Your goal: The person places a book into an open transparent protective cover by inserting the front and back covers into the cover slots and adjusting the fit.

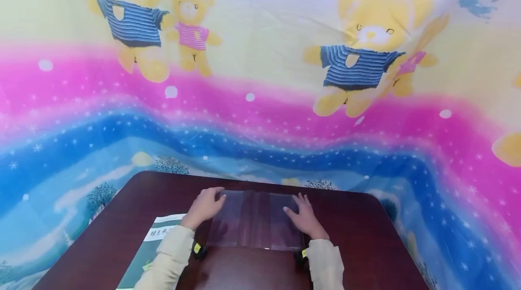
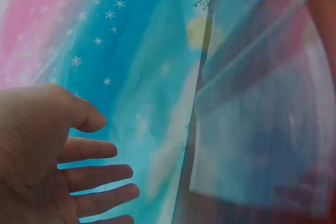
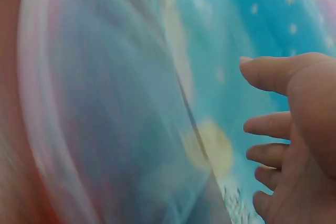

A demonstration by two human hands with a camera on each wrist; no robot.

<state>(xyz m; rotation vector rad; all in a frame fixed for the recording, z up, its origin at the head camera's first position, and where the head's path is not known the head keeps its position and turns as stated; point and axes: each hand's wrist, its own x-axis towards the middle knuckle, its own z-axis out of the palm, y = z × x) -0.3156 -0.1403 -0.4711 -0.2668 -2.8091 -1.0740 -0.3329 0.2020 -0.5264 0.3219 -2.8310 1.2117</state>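
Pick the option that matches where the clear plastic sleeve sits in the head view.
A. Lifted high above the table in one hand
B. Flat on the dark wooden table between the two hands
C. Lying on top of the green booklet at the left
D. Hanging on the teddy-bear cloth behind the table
B: the clear plastic sleeve lies on the dark table, with the left hand at its left edge and the right hand at its right edge.
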